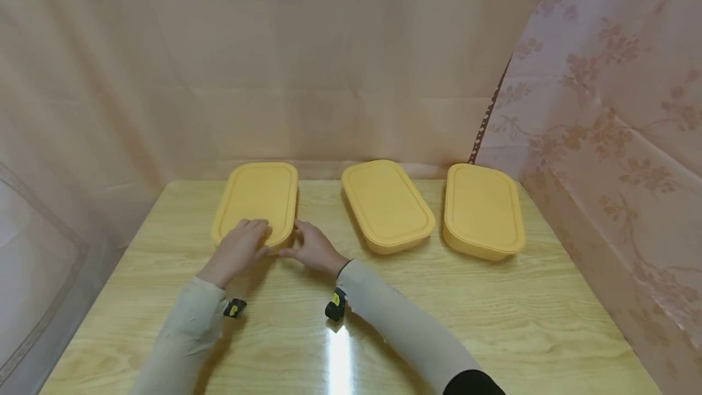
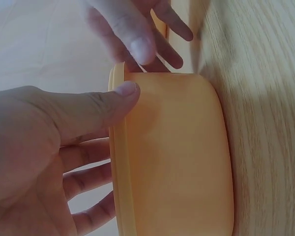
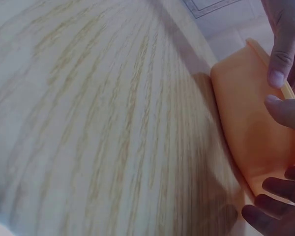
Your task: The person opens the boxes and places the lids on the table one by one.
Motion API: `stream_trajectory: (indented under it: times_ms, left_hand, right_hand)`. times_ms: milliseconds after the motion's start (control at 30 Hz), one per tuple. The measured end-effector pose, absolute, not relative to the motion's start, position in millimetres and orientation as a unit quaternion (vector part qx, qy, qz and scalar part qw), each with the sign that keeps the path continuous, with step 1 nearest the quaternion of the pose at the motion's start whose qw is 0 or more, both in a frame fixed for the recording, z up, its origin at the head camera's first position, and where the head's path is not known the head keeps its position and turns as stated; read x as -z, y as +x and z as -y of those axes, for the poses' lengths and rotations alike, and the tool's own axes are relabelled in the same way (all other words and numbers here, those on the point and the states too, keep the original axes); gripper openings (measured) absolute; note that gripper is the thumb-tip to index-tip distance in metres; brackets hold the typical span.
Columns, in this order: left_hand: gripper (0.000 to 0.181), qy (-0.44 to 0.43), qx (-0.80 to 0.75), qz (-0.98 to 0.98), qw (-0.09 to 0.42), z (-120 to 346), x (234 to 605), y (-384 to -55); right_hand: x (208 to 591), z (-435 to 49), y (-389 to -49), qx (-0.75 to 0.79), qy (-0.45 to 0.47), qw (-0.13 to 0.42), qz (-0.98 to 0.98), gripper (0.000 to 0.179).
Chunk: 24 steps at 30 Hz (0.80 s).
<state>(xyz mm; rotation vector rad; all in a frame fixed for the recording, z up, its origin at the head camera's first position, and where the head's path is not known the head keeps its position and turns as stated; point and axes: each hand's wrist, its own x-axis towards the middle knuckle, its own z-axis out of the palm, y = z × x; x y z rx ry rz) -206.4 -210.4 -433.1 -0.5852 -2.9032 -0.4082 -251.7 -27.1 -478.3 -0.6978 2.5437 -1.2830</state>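
Note:
At the back left of the table stands a lidded yellow plastic box (image 1: 260, 191), and both hands are at its front end. My left hand (image 1: 239, 250) pinches the lid's rim (image 2: 123, 167), its thumb below the edge and its fingers over the top. Around the box's front right corner lies my right hand (image 1: 315, 250), thumb towards the front wall and fingers along the right side. In the right wrist view the right fingers (image 3: 280, 194) are spread and relaxed beside the box wall (image 3: 241, 115). The lid sits on the box, whose inside is hidden.
Two more lidded yellow boxes stand further right, a slanted middle one (image 1: 388, 203) and a right one (image 1: 484, 209). The wooden table (image 1: 526, 322) meets a beige curtain (image 1: 329, 66) at the back and a floral cloth (image 1: 620, 139) on the right.

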Motion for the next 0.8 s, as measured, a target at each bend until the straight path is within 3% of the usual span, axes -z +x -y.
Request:
stream_trajectory:
  times_ms: [233,800]
  left_hand:
    - [0.041,-0.193,0.129,0.97,0.077,209.5,432.2,-205.7]
    - [0.021,-0.189,0.103,0.971,0.102,197.5,431.1,-199.0]
  right_hand:
    - [481.1,33.0,-255.8,0.416,-0.245,0.079,-0.872,0.088]
    - [486.7,42.4,-259.8,0.346,-0.246,0.01,-0.906,0.079]
